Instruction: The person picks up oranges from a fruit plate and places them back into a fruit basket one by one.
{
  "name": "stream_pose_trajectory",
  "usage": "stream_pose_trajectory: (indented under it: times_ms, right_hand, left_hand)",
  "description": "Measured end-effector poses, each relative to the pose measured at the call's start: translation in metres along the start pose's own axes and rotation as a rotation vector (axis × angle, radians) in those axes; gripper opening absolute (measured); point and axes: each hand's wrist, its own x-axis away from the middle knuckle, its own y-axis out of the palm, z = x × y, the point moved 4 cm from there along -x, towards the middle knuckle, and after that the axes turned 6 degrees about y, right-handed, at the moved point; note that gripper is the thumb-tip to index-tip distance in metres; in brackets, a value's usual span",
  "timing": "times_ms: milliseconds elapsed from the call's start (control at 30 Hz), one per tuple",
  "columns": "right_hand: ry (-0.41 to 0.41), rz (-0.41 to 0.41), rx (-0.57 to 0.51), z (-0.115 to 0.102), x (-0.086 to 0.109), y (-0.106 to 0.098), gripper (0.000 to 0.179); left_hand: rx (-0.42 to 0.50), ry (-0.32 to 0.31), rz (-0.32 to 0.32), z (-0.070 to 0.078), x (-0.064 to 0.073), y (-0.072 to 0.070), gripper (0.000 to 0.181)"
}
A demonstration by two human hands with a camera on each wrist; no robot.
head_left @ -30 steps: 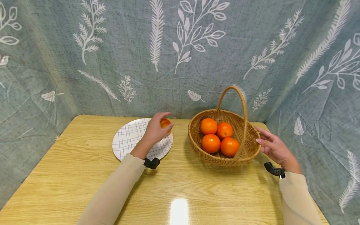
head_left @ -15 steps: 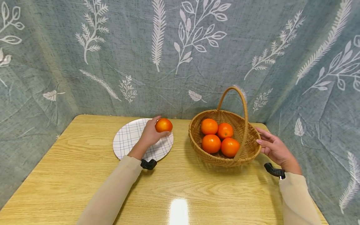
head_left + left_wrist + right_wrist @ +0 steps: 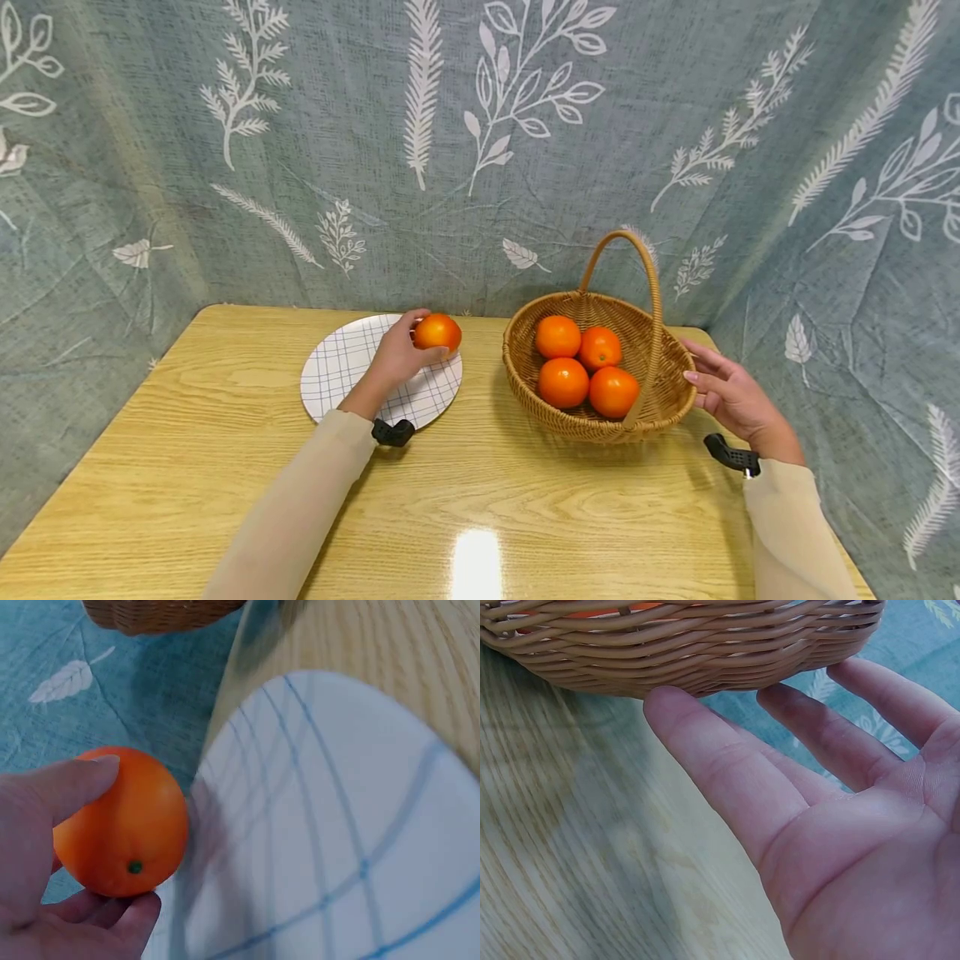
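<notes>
My left hand [image 3: 397, 354] grips an orange [image 3: 437, 333] over the back right part of a round white plate [image 3: 337, 367] with blue grid lines. In the left wrist view the thumb [image 3: 94, 780] lies on one side of the orange [image 3: 139, 821], and fingertips sit against its underside; a small green stem spot shows. My right hand [image 3: 735, 396] is at the right side of a wicker basket [image 3: 570, 421]. From the right wrist, its fingers [image 3: 727, 769] look fairly straight, their tips at the woven wall [image 3: 682, 660]; firm contact is hard to judge.
Several oranges [image 3: 563, 383] lie in the left part of the basket, under its tall arched handle [image 3: 651, 287]. A wooden table [image 3: 420, 517] carries everything. Behind and to the sides hangs a blue-grey leaf-patterned cloth [image 3: 360, 150].
One second ago my left hand mostly covered the orange; now the hand has shifted slightly left and grips it, with more of the fruit showing. My right hand and the basket stay put.
</notes>
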Motion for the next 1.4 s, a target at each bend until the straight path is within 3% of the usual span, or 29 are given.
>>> stream_pose_trajectory:
  times_ms: [200, 400, 667, 867, 1100, 1400]
  right_hand:
    - [0.001, -0.006, -0.008, 0.001, 0.001, -0.001, 0.062]
    - [-0.007, -0.016, -0.022, 0.0, 0.0, 0.0, 0.062]
    - [0.008, -0.021, -0.03, -0.002, -0.001, 0.0, 0.061]
    - [0.018, -0.03, -0.033, -0.002, -0.003, -0.001, 0.061]
    - [0.019, -0.047, -0.031, 0.0, -0.004, -0.002, 0.062]
    - [0.013, -0.062, -0.037, -0.001, -0.004, -0.002, 0.061]
  left_hand:
    - [0.011, 0.068, -0.003, 0.023, -0.002, -0.002, 0.077]
    - [0.046, 0.148, -0.017, 0.06, -0.005, -0.002, 0.073]
    - [0.031, 0.203, -0.067, 0.108, -0.008, 0.007, 0.072]
    - [0.003, 0.241, -0.13, 0.137, -0.01, 0.026, 0.071]
    - [-0.062, 0.312, -0.251, 0.169, -0.018, 0.055, 0.069]
    - [-0.081, 0.349, -0.4, 0.199, -0.031, 0.089, 0.065]
